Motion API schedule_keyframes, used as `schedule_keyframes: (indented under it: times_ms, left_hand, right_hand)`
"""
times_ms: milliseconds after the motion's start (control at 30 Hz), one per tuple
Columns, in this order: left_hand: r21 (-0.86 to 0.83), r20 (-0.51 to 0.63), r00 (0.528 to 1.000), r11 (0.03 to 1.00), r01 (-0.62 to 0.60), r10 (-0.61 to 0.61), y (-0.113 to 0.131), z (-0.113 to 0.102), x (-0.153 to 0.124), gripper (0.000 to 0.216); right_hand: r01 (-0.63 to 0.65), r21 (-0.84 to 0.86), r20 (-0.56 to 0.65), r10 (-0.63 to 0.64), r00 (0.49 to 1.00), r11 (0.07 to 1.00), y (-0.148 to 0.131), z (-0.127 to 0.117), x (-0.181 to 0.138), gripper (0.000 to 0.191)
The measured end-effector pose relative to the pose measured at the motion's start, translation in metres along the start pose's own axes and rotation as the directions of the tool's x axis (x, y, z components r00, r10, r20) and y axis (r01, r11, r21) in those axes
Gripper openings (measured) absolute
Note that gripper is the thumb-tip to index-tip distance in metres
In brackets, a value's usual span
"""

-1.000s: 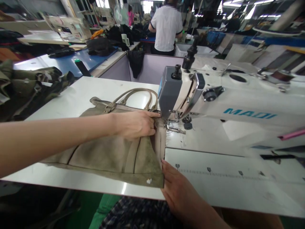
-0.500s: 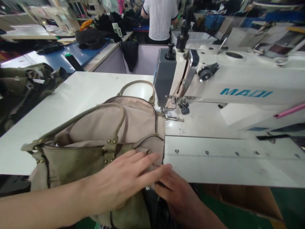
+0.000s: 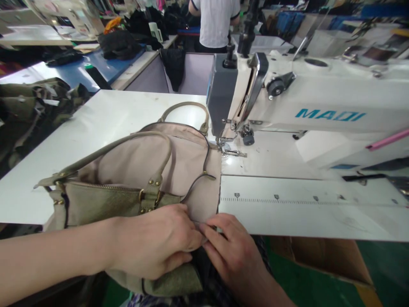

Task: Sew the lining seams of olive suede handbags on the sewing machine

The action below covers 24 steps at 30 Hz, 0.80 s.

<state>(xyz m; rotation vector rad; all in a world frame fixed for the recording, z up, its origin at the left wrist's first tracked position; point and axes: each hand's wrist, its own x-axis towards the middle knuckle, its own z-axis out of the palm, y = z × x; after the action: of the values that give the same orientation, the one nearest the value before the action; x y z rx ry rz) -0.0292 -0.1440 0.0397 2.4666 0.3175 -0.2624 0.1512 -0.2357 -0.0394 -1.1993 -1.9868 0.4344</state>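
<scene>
An olive-green suede handbag (image 3: 105, 204) with a pale pink lining (image 3: 153, 164) lies open on the white sewing table (image 3: 96, 123), its far edge under the presser foot (image 3: 228, 149) of a white sewing machine (image 3: 319, 102). My left hand (image 3: 153, 245) grips the bag's near edge at the table's front. Beside it, my right hand (image 3: 230, 251) pinches the same edge of lining with its fingertips. The two hands touch. One beige handle (image 3: 188, 108) lies toward the machine; the other arches over the open mouth.
A pile of olive fabric (image 3: 35, 106) sits at the table's left. A ruler strip (image 3: 303, 199) runs along the machine bed. A pink rod (image 3: 386, 140) sticks out at right. A person in a white shirt (image 3: 215, 21) stands behind. A cardboard box (image 3: 322, 260) is below right.
The bag was flipped open and pulled toward me, showing its lining. My left hand left the needle area for the near edge, where both hands now pinch the fabric.
</scene>
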Motion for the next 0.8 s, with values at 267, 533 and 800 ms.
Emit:
schedule_keyframes:
  times_ms: [267, 533, 800]
  left_hand:
    - [0.139, -0.241, 0.965, 0.98, 0.14, -0.103, -0.026, -0.004, 0.008, 0.044]
    - [0.566, -0.149, 0.987, 0.824, 0.035, 0.061, -0.035, -0.013, 0.029, 0.064]
    - [0.584, -0.062, 0.976, 0.801, -0.133, 0.207, -0.046, -0.02, 0.04, 0.053]
  right_hand:
    - [0.132, -0.11, -0.055, -0.139, 0.989, 0.985, 0.006, 0.011, -0.008, 0.03]
    - [0.149, -0.13, -0.083, -0.16, 0.984, 0.98, 0.008, 0.012, -0.01, 0.028]
    - [0.119, -0.083, -0.092, -0.127, 0.988, 0.989, 0.004, 0.008, -0.009, 0.028]
